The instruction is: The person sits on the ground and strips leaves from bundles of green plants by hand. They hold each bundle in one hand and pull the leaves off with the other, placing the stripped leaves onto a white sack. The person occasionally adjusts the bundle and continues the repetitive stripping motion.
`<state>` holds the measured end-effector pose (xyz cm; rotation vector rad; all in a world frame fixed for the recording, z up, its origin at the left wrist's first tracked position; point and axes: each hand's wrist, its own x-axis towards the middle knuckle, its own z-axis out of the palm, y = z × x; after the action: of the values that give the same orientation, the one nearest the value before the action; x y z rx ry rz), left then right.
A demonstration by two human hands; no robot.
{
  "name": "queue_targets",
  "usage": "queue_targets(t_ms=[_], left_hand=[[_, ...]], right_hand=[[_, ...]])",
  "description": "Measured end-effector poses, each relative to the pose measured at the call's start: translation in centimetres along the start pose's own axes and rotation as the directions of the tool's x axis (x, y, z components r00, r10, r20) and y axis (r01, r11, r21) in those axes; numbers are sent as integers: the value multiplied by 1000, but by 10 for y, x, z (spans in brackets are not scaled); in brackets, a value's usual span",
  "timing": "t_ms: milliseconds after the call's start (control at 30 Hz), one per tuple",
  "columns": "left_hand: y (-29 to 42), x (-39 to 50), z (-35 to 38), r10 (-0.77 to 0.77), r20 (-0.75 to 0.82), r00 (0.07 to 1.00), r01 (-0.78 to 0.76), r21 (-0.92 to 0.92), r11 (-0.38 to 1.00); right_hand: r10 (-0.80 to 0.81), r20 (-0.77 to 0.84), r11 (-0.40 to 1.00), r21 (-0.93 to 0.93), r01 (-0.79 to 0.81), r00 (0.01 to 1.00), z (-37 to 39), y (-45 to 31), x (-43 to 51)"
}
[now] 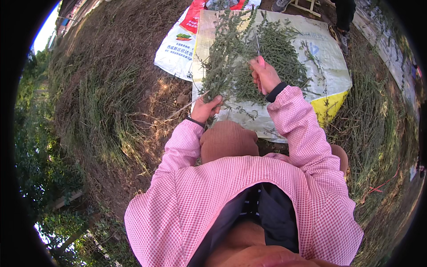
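My left hand (206,108) grips the stem end of a leafy, branching plant stalk (218,71). The stalk reaches up and away over a white woven sack (328,78) spread on the ground. In my right hand (267,74) is a pair of scissors with pink handles (261,62), its metal blades pointing away from me. Whether the blades are parted is hard to see. Below and beyond that hand lies a heap of cut green sprigs (283,55) on the sack. The stalk's leaves partly overlap the heap's left side.
A second printed sack (175,55) lies under the first at the left. Cut stalks lie on the soil at left (106,110) and right (370,116). Another person's shoe (343,41) stands by the sack's far right corner, near a light-coloured stool frame (308,7).
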<state>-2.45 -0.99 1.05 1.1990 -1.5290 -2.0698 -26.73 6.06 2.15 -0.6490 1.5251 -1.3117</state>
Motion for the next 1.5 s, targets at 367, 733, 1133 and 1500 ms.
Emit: queue_targets(t_ms=[367,733,1133,1500], left_hand=[[2,-4,-12,-24,-7,1000,24,6,1000],[-2,-3,-20,-29,-39,999,29,-11,1000],[-5,-2,-19,-45,-41,998,47,53,997],[-5,-1,-24,-29,-39,999,31,59,998]], right_hand=[[108,-17,987,117,-105,994,-56,12,0],[31,193,979,-203,10,981,-47,13,-3],[-166,-15,816,-564,129,986,-55,-3,32],[114,150,993,-61,-106,982,-75,-12,13]])
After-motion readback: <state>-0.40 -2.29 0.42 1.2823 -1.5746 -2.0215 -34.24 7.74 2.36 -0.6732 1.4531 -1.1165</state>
